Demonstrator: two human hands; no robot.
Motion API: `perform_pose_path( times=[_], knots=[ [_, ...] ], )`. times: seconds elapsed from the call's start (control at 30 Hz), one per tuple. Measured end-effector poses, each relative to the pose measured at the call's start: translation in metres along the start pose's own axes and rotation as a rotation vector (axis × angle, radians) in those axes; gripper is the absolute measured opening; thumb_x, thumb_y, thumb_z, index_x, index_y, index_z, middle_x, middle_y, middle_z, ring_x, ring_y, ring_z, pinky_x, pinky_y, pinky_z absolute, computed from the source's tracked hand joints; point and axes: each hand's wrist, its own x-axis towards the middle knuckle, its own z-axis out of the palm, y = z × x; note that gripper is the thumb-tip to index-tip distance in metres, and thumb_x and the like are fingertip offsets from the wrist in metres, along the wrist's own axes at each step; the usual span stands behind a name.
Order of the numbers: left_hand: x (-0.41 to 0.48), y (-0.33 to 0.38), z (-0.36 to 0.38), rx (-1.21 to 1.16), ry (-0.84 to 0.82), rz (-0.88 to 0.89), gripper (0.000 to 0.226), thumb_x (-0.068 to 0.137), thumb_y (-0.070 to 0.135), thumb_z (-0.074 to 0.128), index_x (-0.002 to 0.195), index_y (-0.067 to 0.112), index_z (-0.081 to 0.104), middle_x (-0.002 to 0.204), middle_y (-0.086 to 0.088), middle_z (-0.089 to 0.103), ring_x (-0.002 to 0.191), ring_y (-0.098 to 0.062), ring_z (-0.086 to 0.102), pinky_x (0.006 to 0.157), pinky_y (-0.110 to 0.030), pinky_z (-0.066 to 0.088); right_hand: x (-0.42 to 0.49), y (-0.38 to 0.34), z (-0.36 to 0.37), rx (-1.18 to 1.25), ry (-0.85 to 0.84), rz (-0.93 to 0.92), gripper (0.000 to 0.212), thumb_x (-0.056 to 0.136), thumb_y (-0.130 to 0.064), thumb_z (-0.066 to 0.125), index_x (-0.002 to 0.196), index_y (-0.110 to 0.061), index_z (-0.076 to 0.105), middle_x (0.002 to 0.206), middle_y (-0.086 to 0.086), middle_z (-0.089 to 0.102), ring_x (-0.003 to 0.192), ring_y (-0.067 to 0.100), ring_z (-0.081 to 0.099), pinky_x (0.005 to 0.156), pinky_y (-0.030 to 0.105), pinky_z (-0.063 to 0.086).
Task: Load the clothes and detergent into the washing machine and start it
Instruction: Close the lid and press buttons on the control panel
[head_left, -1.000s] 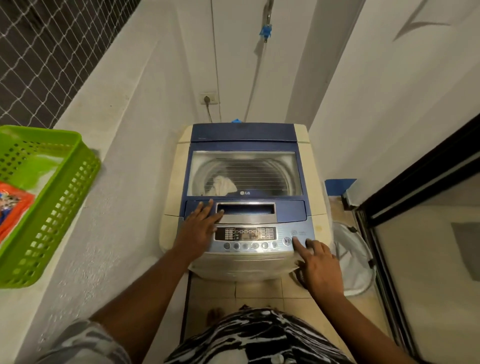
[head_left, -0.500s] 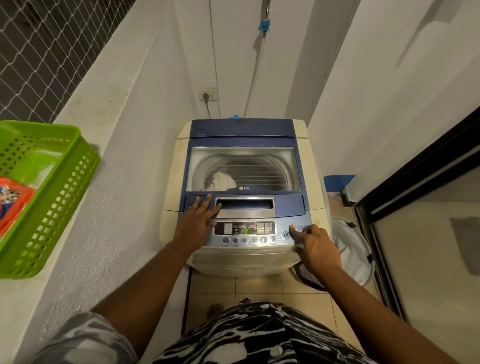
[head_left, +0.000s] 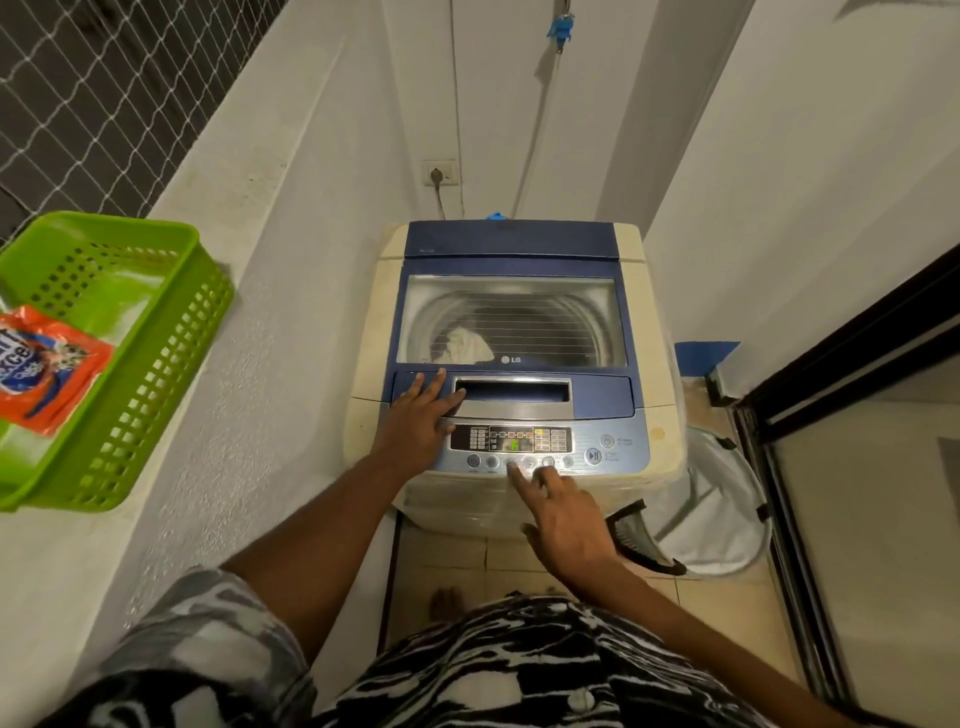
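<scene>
At the left edge of the frame a green basket (head_left: 156, 374) sits on a white ledge (head_left: 249, 312). An orange detergent packet (head_left: 49, 364) lies in it, well apart from the washing machine (head_left: 511, 239). The machine stands at centre frame with its lid (head_left: 597, 389) down, and a white garment (head_left: 465, 345) shows through the lid window, left of centre in the drum.

The left hand (head_left: 415, 421) lies flat on the lid's front left corner, just left of the handle recess. Its fingers (head_left: 434, 387) are straight and slightly spread, gripping nothing. Below it the control panel (head_left: 519, 439) runs left to right along the machine's near edge, display lit.

The right hand (head_left: 569, 519) reaches in from lower right. Its index fingertip (head_left: 511, 469) is straight and touches a small round button in the row under the display, while the other fingers are loosely spread and hold nothing. The start button (head_left: 594, 455) lies to the right of that fingertip, past the end of the same row. The right hand is therefore the nearer one, and a short slide rightward along the panel's long axis should reach it.

A laundry bag (head_left: 717, 509) slumps on the floor at right.
</scene>
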Motion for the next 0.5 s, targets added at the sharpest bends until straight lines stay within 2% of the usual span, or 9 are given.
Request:
perform_pose_path(
  times=[0.17,0.33,0.5],
  knots=[
    [0.000,0.004,-0.003,0.025,-0.015,-0.027,0.060,0.110,0.035,0.053,0.165,0.040,0.030,0.178,0.003,0.006,0.165,-0.033,0.001,0.129,-0.057,0.018,0.019,-0.019,-0.001,-0.027,-0.028,-0.035,0.089,0.096,-0.040,0.068,0.165,-0.035,0.012,0.145,0.006,0.045,0.121,0.028,0.053,0.095,0.044,0.054],
    [0.001,0.005,-0.004,0.020,-0.036,-0.033,0.062,0.109,0.035,0.054,0.165,0.040,0.030,0.178,0.004,0.007,0.165,-0.032,0.002,0.128,-0.060,0.020,0.025,-0.022,-0.004,-0.117,-0.035,-0.024,0.082,0.100,-0.042,0.062,0.166,-0.031,0.016,0.147,0.003,0.046,0.127,0.029,0.050,0.099,0.045,0.052],
    [0.002,0.007,-0.006,0.020,-0.043,-0.038,0.061,0.108,0.035,0.055,0.164,0.040,0.031,0.178,0.004,0.006,0.165,-0.032,0.001,0.128,-0.059,0.020,0.023,-0.025,-0.005,-0.131,-0.039,-0.013,0.080,0.100,-0.042,0.062,0.166,-0.030,0.019,0.148,0.003,0.047,0.127,0.029,0.050,0.097,0.044,0.053]
  ],
)
